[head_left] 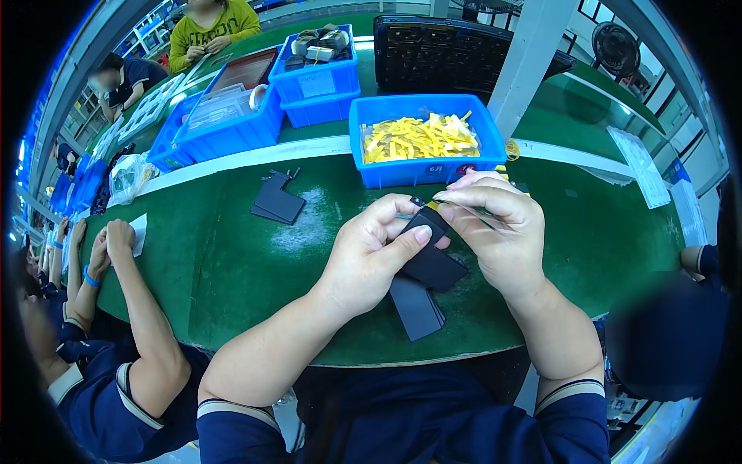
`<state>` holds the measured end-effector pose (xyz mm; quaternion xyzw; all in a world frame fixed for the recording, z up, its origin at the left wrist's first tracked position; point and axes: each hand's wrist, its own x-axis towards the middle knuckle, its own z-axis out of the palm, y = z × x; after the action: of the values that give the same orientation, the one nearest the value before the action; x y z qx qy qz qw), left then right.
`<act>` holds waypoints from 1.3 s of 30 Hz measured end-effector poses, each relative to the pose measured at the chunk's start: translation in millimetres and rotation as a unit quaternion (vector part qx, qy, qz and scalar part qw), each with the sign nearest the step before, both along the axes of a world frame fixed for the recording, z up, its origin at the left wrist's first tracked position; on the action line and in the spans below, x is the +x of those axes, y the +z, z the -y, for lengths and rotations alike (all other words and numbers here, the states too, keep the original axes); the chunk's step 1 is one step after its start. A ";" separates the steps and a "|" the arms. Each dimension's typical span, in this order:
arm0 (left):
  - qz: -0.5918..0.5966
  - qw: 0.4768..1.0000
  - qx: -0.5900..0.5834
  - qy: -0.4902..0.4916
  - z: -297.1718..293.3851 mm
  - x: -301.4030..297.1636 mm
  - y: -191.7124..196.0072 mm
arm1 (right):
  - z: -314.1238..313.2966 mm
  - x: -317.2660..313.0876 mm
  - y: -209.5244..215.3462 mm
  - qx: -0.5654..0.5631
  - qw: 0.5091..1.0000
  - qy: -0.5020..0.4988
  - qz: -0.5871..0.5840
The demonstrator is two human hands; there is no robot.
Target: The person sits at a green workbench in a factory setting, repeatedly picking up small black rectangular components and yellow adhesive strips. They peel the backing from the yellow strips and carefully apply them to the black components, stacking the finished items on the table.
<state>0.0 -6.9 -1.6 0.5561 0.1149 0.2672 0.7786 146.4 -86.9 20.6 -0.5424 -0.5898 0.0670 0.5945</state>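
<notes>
**Both hands working a flat black part above the green counter**

The left hand (371, 251) is closing its fingers and thumb around a flat black rectangular part (431, 259), pinching its upper end. The right hand (495, 224) is curling over the same part from the far side, its fingertips gripping a thin yellow strip (434, 205) at the part's top corner. The part is hanging just above the green felt-covered counter (232, 255), near that counter's curved front edge.

Directly under the part, more flat black pieces (416, 308) are lying stacked on the counter, the lowest one reaching close to the front edge. Left of the part, well apart from it, a small pile of dark flat pieces (277, 203) is resting on the felt, and open green surface is lying between the two.

Beyond the part, a blue plastic bin of yellow strips (421, 139) is sitting against a white dividing line (255, 155). To the right of the part, the felt is running bare toward the counter's rim.

At the counter's left edge, another person's forearm (139, 301) is leaning on the rim.
</notes>
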 end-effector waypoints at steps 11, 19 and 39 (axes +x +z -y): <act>0.002 1.000 0.011 0.008 1.2 0.1 1.5 | -2.4 3.0 -3.2 0.023 0.997 -0.032 0.072; -0.043 0.996 0.071 0.037 1.6 -2.3 -1.0 | -2.8 -0.7 -3.9 -0.023 0.999 -0.021 0.036; -0.052 0.984 0.159 0.055 1.7 -4.9 8.1 | 1.2 10.7 6.8 -0.027 0.982 0.003 0.184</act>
<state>-4.9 -8.5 6.5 0.6789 0.1420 0.2951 0.6572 157.1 -88.1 27.3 -0.5592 -0.6891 -0.0165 0.4606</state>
